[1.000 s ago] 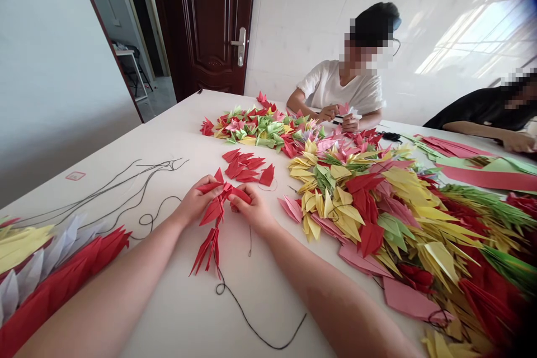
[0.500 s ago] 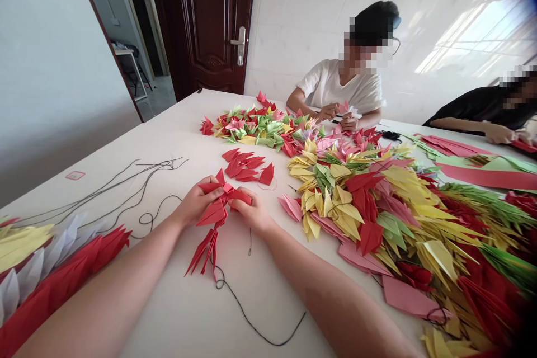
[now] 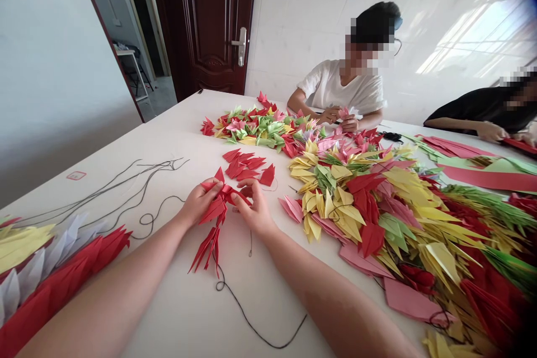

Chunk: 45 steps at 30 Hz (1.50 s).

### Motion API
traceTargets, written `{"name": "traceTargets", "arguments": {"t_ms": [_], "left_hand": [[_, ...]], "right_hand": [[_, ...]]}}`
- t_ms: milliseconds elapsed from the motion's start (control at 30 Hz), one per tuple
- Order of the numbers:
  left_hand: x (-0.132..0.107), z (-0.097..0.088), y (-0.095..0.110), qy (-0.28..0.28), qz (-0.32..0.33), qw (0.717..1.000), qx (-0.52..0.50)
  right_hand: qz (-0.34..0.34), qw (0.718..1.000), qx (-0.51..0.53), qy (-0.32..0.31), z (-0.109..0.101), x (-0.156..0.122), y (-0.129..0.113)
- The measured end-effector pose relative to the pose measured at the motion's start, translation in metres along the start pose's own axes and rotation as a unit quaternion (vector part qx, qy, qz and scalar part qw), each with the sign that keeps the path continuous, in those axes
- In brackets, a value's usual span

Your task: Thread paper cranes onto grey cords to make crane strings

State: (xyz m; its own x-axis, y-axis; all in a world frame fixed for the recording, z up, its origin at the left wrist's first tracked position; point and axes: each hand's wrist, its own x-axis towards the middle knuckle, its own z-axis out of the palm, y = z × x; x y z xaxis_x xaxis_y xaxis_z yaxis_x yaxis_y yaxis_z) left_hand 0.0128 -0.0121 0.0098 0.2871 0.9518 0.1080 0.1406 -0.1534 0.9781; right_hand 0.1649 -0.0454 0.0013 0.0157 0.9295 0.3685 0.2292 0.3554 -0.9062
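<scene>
Head view: my left hand (image 3: 200, 201) and right hand (image 3: 255, 210) are curling half-closed, both gripping a red folded-paper crane (image 3: 218, 207) strung on dark thread (image 3: 243, 307), with loose red cranes (image 3: 245, 165) lying just beyond my fingers.

Working at lower centre: one left hand (image 3: 199, 201), one right hand (image 3: 257, 213); sitting toward upper right: one person in white (image 3: 342, 86), one person in black (image 3: 478, 112); standing at top centre: one door (image 3: 205, 22).

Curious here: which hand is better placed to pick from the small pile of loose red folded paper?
Right, probably: the right hand sits nearest the red folded paper pile; the left hand grips the strung red paper.
</scene>
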Motion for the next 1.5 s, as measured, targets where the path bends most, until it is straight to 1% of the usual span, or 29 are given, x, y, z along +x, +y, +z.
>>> {"name": "traceTargets", "arguments": {"t_ms": [67,133,200,267,333,433,567,667,767,933,1167,1333,1500], "left_hand": [[0.0,0.0,0.0,0.011,0.02,0.999,0.045],[0.0,0.0,0.001,0.017,0.031,0.997,0.074],[-0.001,0.001,0.002,0.022,0.032,0.996,0.082],[-0.002,0.002,0.003,0.022,0.032,0.996,0.077],[-0.002,0.002,0.004,0.022,0.034,0.996,0.074],[-0.002,0.002,0.004,0.029,0.035,0.995,0.084],[-0.002,0.001,0.005,0.037,0.029,0.996,0.074],[-0.002,0.001,0.005,0.03,0.024,0.998,0.05],[-0.001,0.001,0.003,0.028,0.028,0.998,0.05],[0.001,0.001,-0.002,0.02,0.016,0.996,0.08],[0.002,0.001,-0.003,-0.005,0.006,0.992,0.126],[0.0,0.003,0.0,-0.002,0.003,0.989,0.147],[0.0,0.003,0.0,0.011,0.024,0.987,0.157]], "right_hand": [[-0.112,0.991,-0.074,0.018,-0.002,-0.002,-0.004],[-0.219,0.967,-0.132,0.001,-0.004,-0.005,-0.009],[-0.286,0.942,-0.169,-0.036,-0.003,-0.007,-0.012],[-0.315,0.926,-0.193,-0.07,-0.002,-0.009,-0.013],[-0.322,0.92,-0.208,-0.088,-0.001,-0.009,-0.012],[-0.313,0.92,-0.212,-0.105,-0.001,-0.006,-0.011],[-0.311,0.922,-0.188,-0.136,-0.004,-0.003,-0.012],[-0.315,0.922,-0.171,-0.147,-0.005,-0.003,-0.013],[-0.316,0.921,-0.167,-0.153,-0.005,-0.003,-0.012],[-0.32,0.921,-0.186,-0.119,-0.003,-0.003,-0.009],[-0.304,0.934,-0.18,-0.055,-0.004,-0.001,-0.008],[-0.306,0.935,-0.173,-0.043,-0.003,-0.001,-0.009],[-0.308,0.936,-0.169,-0.027,-0.004,-0.002,-0.01]]}}
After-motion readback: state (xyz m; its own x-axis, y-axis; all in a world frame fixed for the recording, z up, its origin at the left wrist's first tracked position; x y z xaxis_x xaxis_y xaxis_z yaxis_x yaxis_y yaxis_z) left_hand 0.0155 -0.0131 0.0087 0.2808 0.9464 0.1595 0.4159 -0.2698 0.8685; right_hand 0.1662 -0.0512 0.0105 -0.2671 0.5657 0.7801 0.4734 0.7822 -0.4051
